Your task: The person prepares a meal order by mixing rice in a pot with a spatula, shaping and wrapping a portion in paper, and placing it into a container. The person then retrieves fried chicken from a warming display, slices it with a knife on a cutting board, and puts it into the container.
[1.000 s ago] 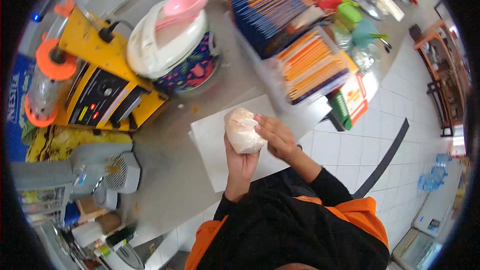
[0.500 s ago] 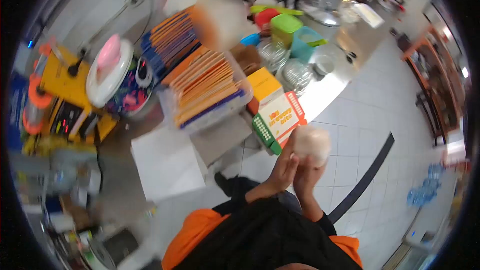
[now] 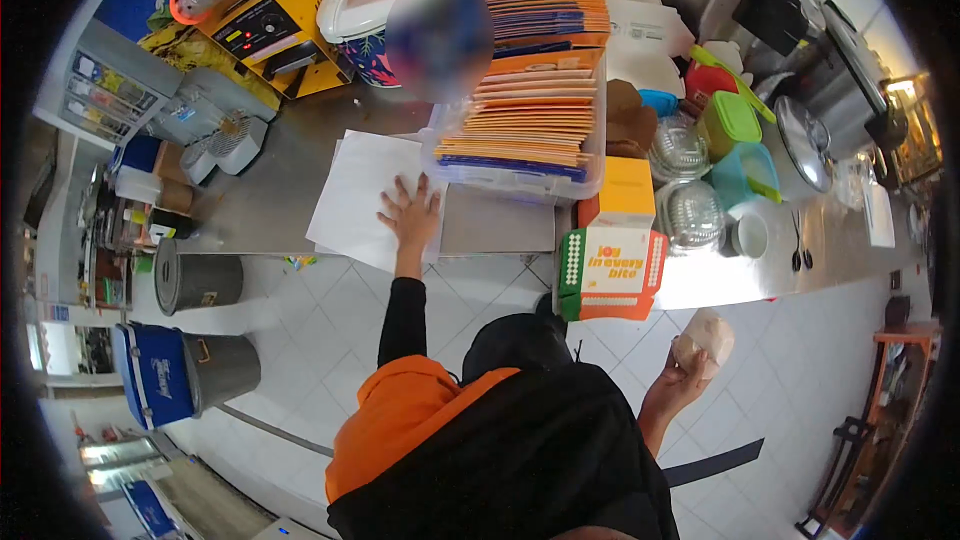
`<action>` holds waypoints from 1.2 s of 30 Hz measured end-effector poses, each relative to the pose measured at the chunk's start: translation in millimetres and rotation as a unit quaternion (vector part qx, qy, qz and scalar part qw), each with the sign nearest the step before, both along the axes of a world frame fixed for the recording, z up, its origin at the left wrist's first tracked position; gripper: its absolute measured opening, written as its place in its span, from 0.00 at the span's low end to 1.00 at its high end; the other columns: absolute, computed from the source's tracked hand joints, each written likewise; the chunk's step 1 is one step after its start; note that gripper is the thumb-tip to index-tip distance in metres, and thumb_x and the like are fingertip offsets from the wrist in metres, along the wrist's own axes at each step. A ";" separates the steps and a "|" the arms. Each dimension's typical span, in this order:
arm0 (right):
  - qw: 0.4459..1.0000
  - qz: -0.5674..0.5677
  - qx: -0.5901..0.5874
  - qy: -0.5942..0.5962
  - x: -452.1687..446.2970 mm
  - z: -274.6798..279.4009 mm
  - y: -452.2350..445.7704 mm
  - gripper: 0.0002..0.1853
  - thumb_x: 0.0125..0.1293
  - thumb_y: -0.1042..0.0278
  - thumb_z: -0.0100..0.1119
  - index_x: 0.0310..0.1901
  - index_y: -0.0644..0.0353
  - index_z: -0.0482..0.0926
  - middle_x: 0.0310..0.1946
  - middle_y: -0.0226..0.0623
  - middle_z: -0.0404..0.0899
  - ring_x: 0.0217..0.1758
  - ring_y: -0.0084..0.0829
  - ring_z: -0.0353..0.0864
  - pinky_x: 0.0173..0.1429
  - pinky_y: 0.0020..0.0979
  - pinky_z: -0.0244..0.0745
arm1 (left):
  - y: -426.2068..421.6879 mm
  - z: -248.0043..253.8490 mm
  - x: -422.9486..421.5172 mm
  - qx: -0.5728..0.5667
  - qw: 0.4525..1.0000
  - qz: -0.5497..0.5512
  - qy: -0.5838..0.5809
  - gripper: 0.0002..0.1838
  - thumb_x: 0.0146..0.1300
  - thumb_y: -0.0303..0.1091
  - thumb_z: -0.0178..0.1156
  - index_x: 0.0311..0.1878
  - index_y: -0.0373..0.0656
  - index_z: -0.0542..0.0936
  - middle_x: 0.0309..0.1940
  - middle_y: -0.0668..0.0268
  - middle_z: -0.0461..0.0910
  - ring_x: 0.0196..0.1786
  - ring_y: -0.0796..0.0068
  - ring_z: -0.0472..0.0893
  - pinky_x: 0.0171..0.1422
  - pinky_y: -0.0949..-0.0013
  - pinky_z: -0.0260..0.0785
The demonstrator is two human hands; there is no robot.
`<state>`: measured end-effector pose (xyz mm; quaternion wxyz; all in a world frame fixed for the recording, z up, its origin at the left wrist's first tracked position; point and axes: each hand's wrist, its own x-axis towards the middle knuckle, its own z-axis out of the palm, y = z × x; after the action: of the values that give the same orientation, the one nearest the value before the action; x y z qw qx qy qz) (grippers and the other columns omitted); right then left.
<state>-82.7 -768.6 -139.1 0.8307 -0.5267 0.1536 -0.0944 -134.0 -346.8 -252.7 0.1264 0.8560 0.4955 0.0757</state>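
Note:
My left hand [image 3: 410, 215] lies with its fingers spread on white paper sheets [image 3: 358, 195] at the counter's front edge. Off to the right, over the floor, my right hand [image 3: 682, 380] holds a round bundle wrapped in pale paper [image 3: 705, 342], its fingers curled round the lower side. A clear plastic bin [image 3: 500, 183] packed with orange and blue packets [image 3: 530, 115] stands just behind the sheets. Between the two hands, at the counter edge, is a printed carton [image 3: 612, 265] in white, red and green.
A yellow sealing machine [image 3: 290, 15] and a white-lidded tub [image 3: 365, 0] stand at the back left. Clear plastic containers [image 3: 690, 215], a teal cup [image 3: 742, 175], scissors [image 3: 800, 245] and large pots are on the right. Bins [image 3: 225, 370] stand on the floor at left.
Both hands were on the wrapped bundle before. Now they are apart: my left hand has moved onto the sheets, while my right hand has carried the bundle right. The view has turned.

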 end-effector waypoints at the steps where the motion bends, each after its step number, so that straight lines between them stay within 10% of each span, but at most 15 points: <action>1: 1.000 0.005 -0.008 0.004 6.6 0.6 -1.3 0.26 0.59 0.62 0.51 0.56 0.65 0.57 0.51 0.44 0.62 0.51 0.35 0.67 0.52 0.33 0.69 | -11.7 -1.0 6.8 0.012 1.000 -0.008 0.020 0.22 0.59 0.51 0.43 0.57 0.62 0.65 0.66 0.58 0.44 0.65 0.38 0.38 0.60 0.33 0.32; 6: 0.999 0.025 -0.022 0.000 48.4 3.4 2.6 0.25 0.60 0.63 0.50 0.55 0.65 0.57 0.50 0.44 0.62 0.51 0.36 0.67 0.51 0.33 0.69 | -36.1 -4.2 31.9 0.009 0.998 -0.018 0.058 0.21 0.60 0.46 0.40 0.55 0.54 0.67 0.63 0.59 0.52 0.65 0.38 0.37 0.60 0.33 0.29; 9: 0.998 0.042 -0.033 -0.018 73.2 3.8 7.6 0.24 0.60 0.64 0.49 0.54 0.65 0.57 0.50 0.44 0.62 0.49 0.36 0.68 0.50 0.33 0.68 | -23.4 5.6 28.0 -0.120 0.986 -0.047 -0.104 0.25 0.51 0.42 0.54 0.54 0.49 0.68 0.58 0.60 0.61 0.64 0.50 0.51 0.62 0.42 0.38; 15: 0.997 0.051 -0.045 -0.030 99.2 9.7 18.5 0.23 0.60 0.64 0.48 0.54 0.66 0.57 0.48 0.46 0.63 0.47 0.36 0.70 0.50 0.34 0.69 | -21.4 94.5 35.2 -0.349 0.815 -0.100 -0.452 0.30 0.35 0.21 0.60 0.48 0.36 0.67 0.39 0.64 0.72 0.44 0.71 0.72 0.48 0.74 0.66; 21: 0.995 0.078 -0.050 -0.030 115.8 12.4 22.3 0.23 0.61 0.65 0.47 0.54 0.67 0.57 0.48 0.46 0.64 0.47 0.36 0.70 0.49 0.33 0.69 | -11.5 114.9 37.6 -0.472 0.676 -0.007 -0.567 0.27 0.32 0.20 0.44 0.45 0.30 0.71 0.30 0.66 0.72 0.27 0.81 0.66 0.28 0.81 0.57; 36: 0.999 0.043 -0.022 -0.016 140.4 12.3 -5.0 0.24 0.58 0.64 0.51 0.52 0.66 0.57 0.48 0.45 0.62 0.50 0.37 0.67 0.49 0.36 0.69 | 1.9 111.6 49.1 -0.397 0.670 0.117 -0.616 0.22 0.47 0.29 0.44 0.48 0.37 0.72 0.33 0.69 0.74 0.29 0.81 0.68 0.32 0.81 0.60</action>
<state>57.7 -773.5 -126.9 0.8247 -0.5491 0.1159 -0.0705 -84.9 -345.0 -141.1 0.7210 0.4187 0.3843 0.3964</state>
